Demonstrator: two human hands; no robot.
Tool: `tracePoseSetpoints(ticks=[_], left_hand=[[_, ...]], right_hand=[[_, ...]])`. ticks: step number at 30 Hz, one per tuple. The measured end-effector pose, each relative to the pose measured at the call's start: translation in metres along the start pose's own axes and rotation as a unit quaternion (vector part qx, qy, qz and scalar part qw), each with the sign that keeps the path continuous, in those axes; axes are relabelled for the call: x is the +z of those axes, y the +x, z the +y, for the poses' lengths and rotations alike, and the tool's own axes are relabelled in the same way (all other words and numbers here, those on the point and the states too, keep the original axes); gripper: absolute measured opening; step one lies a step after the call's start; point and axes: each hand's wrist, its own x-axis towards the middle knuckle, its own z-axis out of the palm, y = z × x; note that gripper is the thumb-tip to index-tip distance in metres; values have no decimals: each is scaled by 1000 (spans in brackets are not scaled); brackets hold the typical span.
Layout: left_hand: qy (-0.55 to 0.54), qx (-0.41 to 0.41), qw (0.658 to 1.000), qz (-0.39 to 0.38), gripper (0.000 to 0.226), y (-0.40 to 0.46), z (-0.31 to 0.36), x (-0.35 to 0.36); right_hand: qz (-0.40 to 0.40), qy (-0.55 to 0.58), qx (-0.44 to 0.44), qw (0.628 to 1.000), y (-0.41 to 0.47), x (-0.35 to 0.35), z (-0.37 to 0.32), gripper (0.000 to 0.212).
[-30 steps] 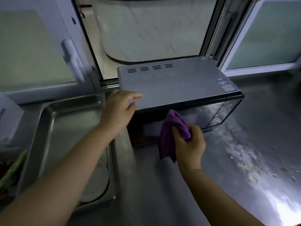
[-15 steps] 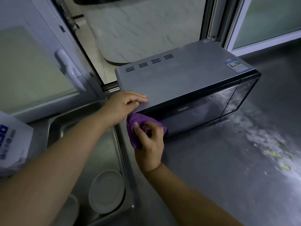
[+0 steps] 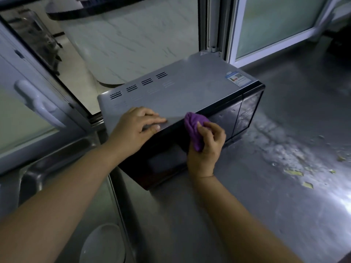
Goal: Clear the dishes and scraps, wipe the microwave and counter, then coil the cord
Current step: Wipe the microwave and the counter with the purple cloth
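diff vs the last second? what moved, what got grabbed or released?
The right hand, gripping the purple cloth, went from mid-door left to the door's left end, then back right along the top front edge of the microwave. Nothing was picked up or let go. The left hand stayed flat on the microwave's top near the front left corner; scraps are still on the counter.

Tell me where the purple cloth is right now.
Head view, centre: the purple cloth is bunched in the right hand, against the grey microwave's upper front edge.
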Motion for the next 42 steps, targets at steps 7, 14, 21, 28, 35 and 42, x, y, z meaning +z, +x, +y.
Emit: tracePoseSetpoints(ticks=[7, 14, 21, 28, 35, 42], left_hand=[[7, 10, 1000, 26, 25, -2, -5, 6], [-4, 12, 1000, 28, 24, 1, -4, 7], [-18, 8, 1000, 18, 24, 0, -5, 7], [-8, 11, 1000, 9, 28, -5, -3, 6], [124, 46, 990, -38, 54, -8, 12, 1], [195, 121, 972, -53, 52, -10, 18, 5]], right_hand=[[92, -36, 96, 990, 72, -19, 41, 17], [131, 0, 153, 980, 66, -9, 31, 27], [-14, 73, 99, 992, -63, 17, -31, 26], [-119, 48, 61, 990, -141, 32, -53, 33], [-38, 54, 106, 992, -76, 18, -12, 32], [103, -13, 159, 982, 41, -13, 49, 27]])
